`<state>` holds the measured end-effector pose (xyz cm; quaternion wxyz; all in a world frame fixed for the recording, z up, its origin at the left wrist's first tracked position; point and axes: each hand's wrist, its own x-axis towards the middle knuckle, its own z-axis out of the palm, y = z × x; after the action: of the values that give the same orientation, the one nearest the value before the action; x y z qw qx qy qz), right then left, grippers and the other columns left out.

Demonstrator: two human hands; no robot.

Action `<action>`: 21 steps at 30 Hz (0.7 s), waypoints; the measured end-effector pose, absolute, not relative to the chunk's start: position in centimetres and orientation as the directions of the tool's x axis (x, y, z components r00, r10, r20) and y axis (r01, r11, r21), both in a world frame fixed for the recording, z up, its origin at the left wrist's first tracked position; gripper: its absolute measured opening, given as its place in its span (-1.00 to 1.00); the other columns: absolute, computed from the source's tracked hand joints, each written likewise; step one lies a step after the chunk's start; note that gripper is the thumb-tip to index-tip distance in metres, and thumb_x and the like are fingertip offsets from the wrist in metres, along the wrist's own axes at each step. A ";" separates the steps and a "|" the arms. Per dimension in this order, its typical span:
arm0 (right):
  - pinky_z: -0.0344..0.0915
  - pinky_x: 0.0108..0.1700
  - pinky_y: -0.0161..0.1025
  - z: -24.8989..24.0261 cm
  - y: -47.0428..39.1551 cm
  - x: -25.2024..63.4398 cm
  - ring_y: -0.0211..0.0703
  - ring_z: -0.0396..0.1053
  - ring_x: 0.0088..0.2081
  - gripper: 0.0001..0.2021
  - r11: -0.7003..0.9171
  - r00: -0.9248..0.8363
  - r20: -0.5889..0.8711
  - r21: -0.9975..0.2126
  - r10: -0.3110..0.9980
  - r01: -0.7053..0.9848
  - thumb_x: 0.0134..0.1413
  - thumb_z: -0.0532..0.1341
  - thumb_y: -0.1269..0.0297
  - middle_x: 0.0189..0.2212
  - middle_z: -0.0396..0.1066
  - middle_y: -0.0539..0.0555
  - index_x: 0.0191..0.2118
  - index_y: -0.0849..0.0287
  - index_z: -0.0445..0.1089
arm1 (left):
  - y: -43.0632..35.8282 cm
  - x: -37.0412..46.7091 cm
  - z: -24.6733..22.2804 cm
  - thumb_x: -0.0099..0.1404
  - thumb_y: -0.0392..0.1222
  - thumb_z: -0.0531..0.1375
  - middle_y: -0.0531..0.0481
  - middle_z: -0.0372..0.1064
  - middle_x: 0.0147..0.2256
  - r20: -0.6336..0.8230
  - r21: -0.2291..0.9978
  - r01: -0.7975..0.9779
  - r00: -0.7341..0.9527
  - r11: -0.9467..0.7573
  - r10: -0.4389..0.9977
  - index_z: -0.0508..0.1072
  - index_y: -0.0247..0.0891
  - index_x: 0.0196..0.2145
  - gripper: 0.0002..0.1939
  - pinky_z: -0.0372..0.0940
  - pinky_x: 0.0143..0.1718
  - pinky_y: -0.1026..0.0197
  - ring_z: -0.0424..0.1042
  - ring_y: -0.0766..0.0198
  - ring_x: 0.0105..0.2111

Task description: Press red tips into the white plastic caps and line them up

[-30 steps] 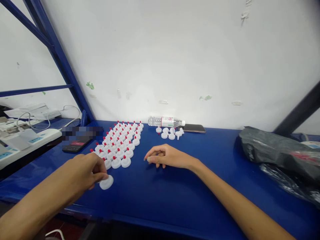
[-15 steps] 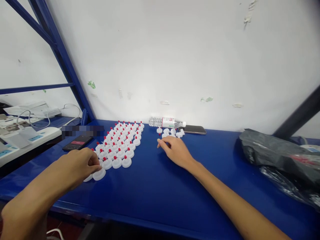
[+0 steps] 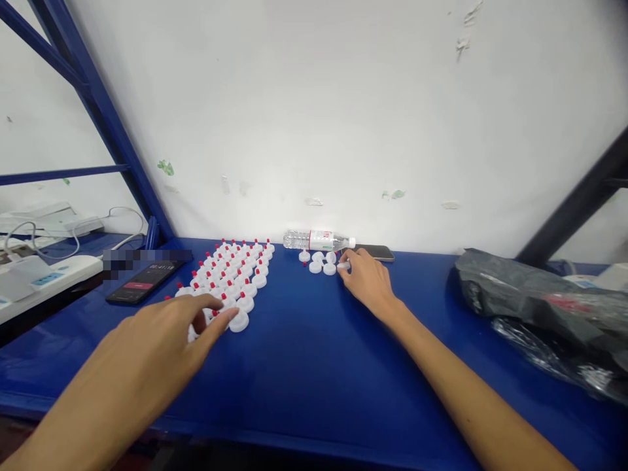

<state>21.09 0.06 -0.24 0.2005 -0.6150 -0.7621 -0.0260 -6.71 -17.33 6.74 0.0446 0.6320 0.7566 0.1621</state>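
Note:
Rows of white round caps with red tips (image 3: pixel 260 280) stand close together at the left middle of the blue table. My left hand (image 3: pixel 152 347) is over the near end of these rows, its thumb and forefinger apart. Its thumb tip is beside a white cap (image 3: pixel 239 322) at the front corner, and the hand hides some of the caps behind it. Farther back, my right hand (image 3: pixel 370 281) pinches a small white cap (image 3: pixel 344 267) at its fingertips. Several loose white caps (image 3: pixel 315 267) lie just left of it, near a small red piece (image 3: pixel 304 264).
A clear plastic bottle (image 3: pixel 318 240) lies on its side against the wall, with a dark phone (image 3: pixel 375 252) behind my right hand. Another phone (image 3: pixel 147 281) with a lit screen rests at left. A power strip (image 3: pixel 63 275) is at far left, a grey plastic bag (image 3: pixel 534 301) at right.
My left hand has moved right and its fingers have parted from the cap at the front row. My right hand has gone right to the loose caps and now pinches one.

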 end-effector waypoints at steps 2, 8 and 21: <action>0.23 -0.26 -0.21 0.2 0.1 21.2 0.02 0.49 -0.19 -0.82 0.239 -0.161 0.333 -0.209 0.929 0.948 0.27 0.18 0.21 -0.12 0.47 0.16 -0.08 0.08 0.45 | -17.2 -4.6 6.4 0.30 0.29 0.07 -0.04 0.54 -0.36 0.159 0.241 0.962 -0.168 0.127 0.973 0.59 -0.05 -0.20 -0.53 0.16 -0.35 0.13 0.47 0.04 -0.38; 0.26 -0.29 -0.24 2.2 -0.3 21.4 -0.07 0.50 -0.32 -0.76 0.355 -0.257 0.251 -0.535 0.933 0.767 0.24 0.22 0.07 -0.33 0.56 0.09 -0.24 0.12 0.51 | -15.9 -1.2 4.2 0.38 0.09 0.08 0.02 0.55 -0.27 0.210 0.302 0.945 0.064 -0.127 0.976 0.53 -0.04 -0.03 -0.65 0.25 -0.29 0.16 0.48 0.18 -0.37; 0.25 -0.44 -0.38 1.8 -3.2 18.1 -0.30 0.44 -0.48 -0.72 0.319 -0.840 -0.007 -0.923 0.542 0.214 0.20 0.24 0.10 -0.33 0.58 0.07 -0.17 0.19 0.56 | -13.7 -0.3 2.6 0.43 -0.13 0.08 0.02 0.56 -0.18 0.244 0.345 0.908 0.159 -0.239 0.957 0.56 -0.05 -0.10 -0.74 0.25 -0.27 0.19 0.52 0.16 -0.24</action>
<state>18.11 -3.25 1.76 0.1540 -0.2369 -0.7974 0.5332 -0.30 -13.70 2.59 0.0587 0.7590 0.6140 0.2085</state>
